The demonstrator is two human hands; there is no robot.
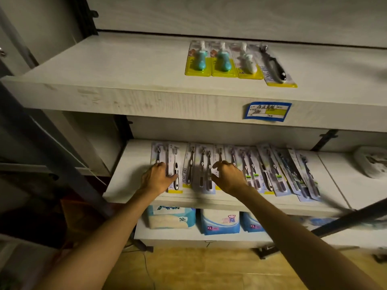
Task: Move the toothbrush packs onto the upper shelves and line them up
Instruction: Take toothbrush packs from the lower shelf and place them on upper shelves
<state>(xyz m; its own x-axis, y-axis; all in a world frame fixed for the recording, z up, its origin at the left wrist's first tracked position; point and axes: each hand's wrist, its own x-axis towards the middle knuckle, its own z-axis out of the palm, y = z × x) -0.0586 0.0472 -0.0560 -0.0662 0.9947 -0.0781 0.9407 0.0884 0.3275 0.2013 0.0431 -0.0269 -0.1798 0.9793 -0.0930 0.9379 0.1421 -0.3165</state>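
Head view. Both hands reach to the middle shelf (pixel 125 181), where a row of toothbrush packs (pixel 240 170) lies flat, overlapping toward the rt. Left hand (pixel 157 177) rests on the leftmost packs, fingers loosely bent; grasp can't be told. Right hand (pixel 228 176) hovers over packs near row centre, fingers curled, thumb apart; grasp unclear. Upper shelf (pixel 104 80) w/ four packs (pixel 236 61) side by side, well above hands. Price tag (pixel 267 111) on upper shelf edge.

Both hands lie on the row of toothbrush packs (pixel 230 170) on the middle shelf (pixel 125 181): left hand (pixel 157 177) at its left end, right hand (pixel 228 176) mid-row. Four packs (pixel 236 61) sit side by side on the upper shelf (pixel 125 80).
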